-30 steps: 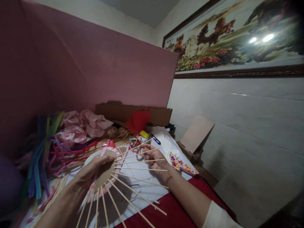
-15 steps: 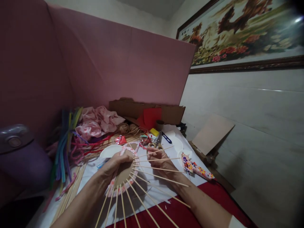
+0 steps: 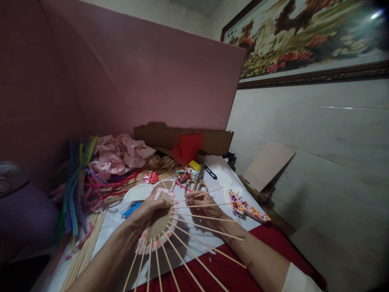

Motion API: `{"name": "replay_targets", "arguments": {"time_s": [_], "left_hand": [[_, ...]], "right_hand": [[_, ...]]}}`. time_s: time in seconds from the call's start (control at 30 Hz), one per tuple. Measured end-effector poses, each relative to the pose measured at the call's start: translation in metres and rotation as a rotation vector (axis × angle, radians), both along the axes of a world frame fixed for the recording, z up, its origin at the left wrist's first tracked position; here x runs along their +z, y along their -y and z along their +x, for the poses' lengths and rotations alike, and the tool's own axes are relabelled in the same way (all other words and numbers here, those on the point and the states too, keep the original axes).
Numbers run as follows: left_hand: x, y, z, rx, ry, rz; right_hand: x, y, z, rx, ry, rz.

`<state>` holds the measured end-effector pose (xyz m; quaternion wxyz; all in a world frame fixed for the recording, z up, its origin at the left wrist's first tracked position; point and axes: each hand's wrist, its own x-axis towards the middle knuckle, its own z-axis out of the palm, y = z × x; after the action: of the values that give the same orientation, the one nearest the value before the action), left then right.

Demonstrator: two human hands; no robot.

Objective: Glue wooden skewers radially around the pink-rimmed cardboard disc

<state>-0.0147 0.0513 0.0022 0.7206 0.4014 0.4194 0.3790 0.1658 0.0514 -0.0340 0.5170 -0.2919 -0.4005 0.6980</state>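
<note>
My left hand is closed on the edge of a rounded cardboard piece, thumb on top. Pink-and-white patterned material borders the cardboard. Thin wooden sticks fan out from its rim towards me and to the right. My right hand is beside the upper sticks, its fingers curled and fingertips together. One stick crosses in front of these fingers; I cannot tell whether they grip it. Just beyond the right fingertips lie scissors with gold-coloured handles.
Pipe cleaners, crumpled pink fabric and twine balls lie left and behind. A utility knife and yellow block sit beyond the scissors. A flower-patterned wrapped piece lies right. A purple container stands far left.
My view has shifted slightly, so the surroundings sit further left. The right fingertips have drawn a little nearer to me, uncovering more of the scissor handles. The left hand keeps its hold.
</note>
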Motion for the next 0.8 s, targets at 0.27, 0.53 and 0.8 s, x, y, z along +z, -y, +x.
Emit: {"name": "replay_targets", "arguments": {"time_s": [0.27, 0.53, 0.8], "left_hand": [[0.0041, 0.0027, 0.0031, 0.017, 0.0, -0.031], [0.0054, 0.0008, 0.0032, 0.008, -0.023, -0.017], [0.0018, -0.0012, 0.0006, -0.037, -0.048, 0.015]], "right_hand": [[-0.0003, 0.001, -0.0009, -0.009, -0.007, 0.021], [-0.0002, -0.0001, -0.001, -0.005, -0.008, -0.008], [0.0014, 0.0002, -0.0026, 0.003, -0.021, -0.001]]}}
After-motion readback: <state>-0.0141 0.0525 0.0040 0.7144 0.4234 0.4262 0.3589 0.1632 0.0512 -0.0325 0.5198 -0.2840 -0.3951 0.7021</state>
